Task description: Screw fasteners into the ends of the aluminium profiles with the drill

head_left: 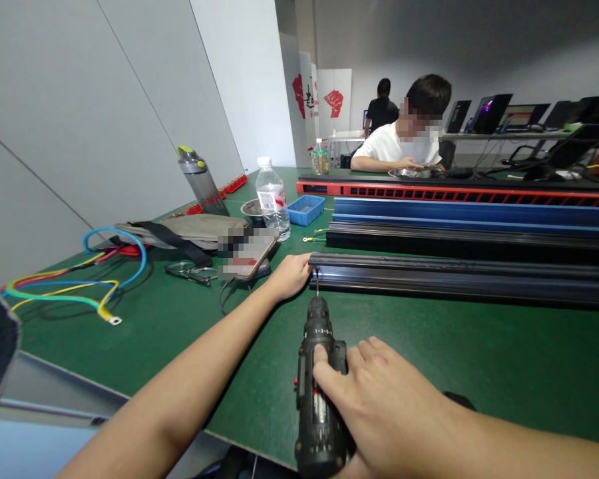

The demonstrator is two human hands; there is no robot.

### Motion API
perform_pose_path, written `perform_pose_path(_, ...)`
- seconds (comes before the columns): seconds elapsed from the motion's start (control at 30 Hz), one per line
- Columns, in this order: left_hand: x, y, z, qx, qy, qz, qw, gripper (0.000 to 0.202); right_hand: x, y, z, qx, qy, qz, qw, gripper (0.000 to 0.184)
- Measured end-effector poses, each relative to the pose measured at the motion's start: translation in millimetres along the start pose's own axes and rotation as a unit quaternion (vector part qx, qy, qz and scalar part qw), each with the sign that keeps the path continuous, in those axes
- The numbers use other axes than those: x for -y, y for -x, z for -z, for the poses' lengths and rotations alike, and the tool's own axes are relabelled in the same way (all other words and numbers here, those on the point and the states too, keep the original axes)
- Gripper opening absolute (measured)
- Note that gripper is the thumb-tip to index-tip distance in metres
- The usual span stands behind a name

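My right hand (374, 379) is wrapped round a black cordless drill (317, 392), thumb along its top. The drill points away from me, and its bit (317, 285) reaches the left end of a long black metal profile (449, 276) lying on the table. At that same end, my left hand (292, 274) grips the profile, its fingers partly hidden behind the end. Whether the bit touches a screw or a hole is too small to tell.
Behind the profile lie a blue-black profile (459, 216) and a red-edged rail (429, 189). To the left are a phone (252, 256), a water bottle (272, 203), a blue tray (306, 210), a bag (204, 229) and coloured cables (80, 293). A person in white (404, 143) sits across the green table (429, 352).
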State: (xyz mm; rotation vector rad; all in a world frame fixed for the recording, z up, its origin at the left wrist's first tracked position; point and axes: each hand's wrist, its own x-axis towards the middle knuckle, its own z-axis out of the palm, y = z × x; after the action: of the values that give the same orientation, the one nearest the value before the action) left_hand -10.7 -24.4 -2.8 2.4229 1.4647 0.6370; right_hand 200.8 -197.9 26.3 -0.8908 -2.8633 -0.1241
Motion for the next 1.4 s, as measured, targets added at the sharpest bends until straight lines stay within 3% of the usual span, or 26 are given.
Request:
perform_pose_path(0.5, -2.8, 2.2, 4.8, 0.009, 0.026, 0.003, 1.000, 0.031, -1.5, -0.2, -3.2, -0.014, -0.034, -0.008, 0.999, 0.112)
perform_pose_path(0.7, -7.0, 5.0, 10.8, 0.017, 0.045, -0.009, 0.999, 0.020, -1.0, 0.0, 3.2, 0.022, -0.025, -0.014, 0.999, 0.078)
perform_pose_path(0.8, -6.6, 6.0, 11.8, 0.014, 0.041, -0.013, 0.999, 0.019, -2.3, 3.6, 3.3, 0.037, -0.017, -0.012, 0.999, 0.085)
perform_pose_path(0.87, -6.2, 6.5, 11.5, 0.008, 0.029, -0.014, 0.999, 0.019, -4.1, 10.4, 2.4, 0.045, -0.007, -0.008, 0.999, 0.088)
perform_pose_path(0.97, -5.9, 6.9, 10.5, 0.004, 0.004, -0.009, 1.000, 0.019, -9.6, 29.7, 7.2, 0.046, 0.000, -0.010, 0.999, 0.071)
perform_pose_path(1.07, -5.4, 7.3, 10.7, 0.002, -0.025, -0.003, 1.000, 0.021, -25.6, 60.5, 20.1, 0.053, -0.096, -0.043, 0.993, 0.067)
perform_pose_path(1.1, -5.2, 7.4, 11.3, 0.004, -0.031, -0.002, 1.000, 0.021, -35.4, 73.2, 23.7, 0.048, -0.140, -0.081, 0.986, 0.071)
perform_pose_path(1.13, -5.0, 7.7, 12.3, 0.009, -0.034, -0.003, 0.999, 0.021, -48.0, 87.1, 25.7, 0.032, -0.180, -0.135, 0.974, 0.074)
perform_pose_path(1.2, -4.8, 8.4, 14.9, 0.022, -0.032, -0.010, 0.999, 0.019, -81.3, 117.7, 24.4, -0.066, -0.231, -0.278, 0.930, 0.059)
perform_pose_path(1.27, -5.3, 9.6, 17.8, 0.030, -0.030, -0.016, 0.999, 0.017, -121.3, 150.0, 18.8, -0.192, -0.262, -0.454, 0.830, 0.053)
perform_pose_path(1.33, -6.5, 10.9, 19.7, 0.026, -0.034, -0.013, 0.999, 0.017, -160.6, 180.6, 15.6, -0.316, -0.280, -0.599, 0.680, 0.054)
perform_pose_path(1.37, -7.1, 11.4, 20.0, 0.023, -0.039, -0.009, 0.999, 0.017, -177.9, 194.1, 16.4, -0.339, -0.278, -0.627, 0.644, 0.051)
perform_pose_path(1.4, -7.6, 11.8, 19.9, 0.020, -0.047, -0.005, 0.999, 0.016, -193.1, 205.9, 18.9, -0.344, -0.289, -0.634, 0.629, 0.046)
